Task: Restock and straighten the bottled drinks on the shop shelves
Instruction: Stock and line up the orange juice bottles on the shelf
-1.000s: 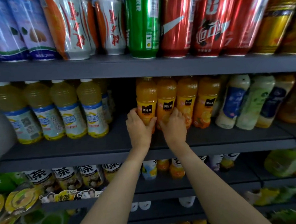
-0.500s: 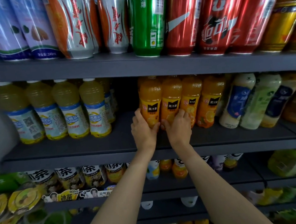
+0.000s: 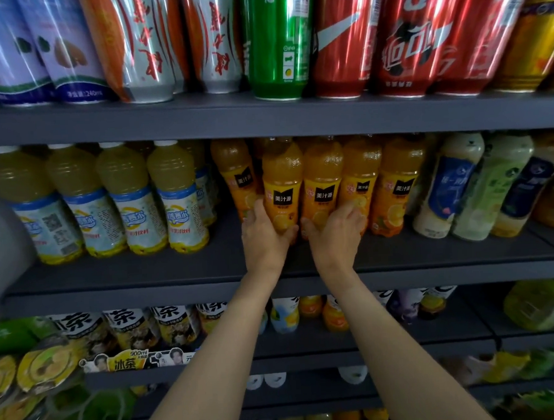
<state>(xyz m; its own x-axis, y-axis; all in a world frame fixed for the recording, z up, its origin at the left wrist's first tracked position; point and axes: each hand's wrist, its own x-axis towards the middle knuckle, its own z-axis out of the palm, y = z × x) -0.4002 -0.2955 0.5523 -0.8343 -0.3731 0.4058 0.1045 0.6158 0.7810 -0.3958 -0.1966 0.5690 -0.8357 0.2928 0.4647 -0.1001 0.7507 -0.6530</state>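
Several orange juice bottles with black labels stand in a row on the middle grey shelf point(image 3: 176, 266). My left hand point(image 3: 264, 236) grips the base of the front-left orange bottle point(image 3: 282, 184). My right hand point(image 3: 336, 235) grips the base of the orange bottle beside it point(image 3: 322, 181). Another orange bottle point(image 3: 235, 173) shows farther back, left of my left hand. Two more orange bottles point(image 3: 396, 184) stand to the right, untouched.
Pale yellow juice bottles with blue labels point(image 3: 131, 204) fill the shelf's left side. White and green bottles point(image 3: 473, 193) stand at the right. Tall cans point(image 3: 273, 39) line the shelf above. Tea bottles point(image 3: 124, 327) and small drinks sit on lower shelves.
Both hands stayed on the bases of the two front orange bottles. An orange bottle behind them at the left has come into view, and the camera has moved closer.
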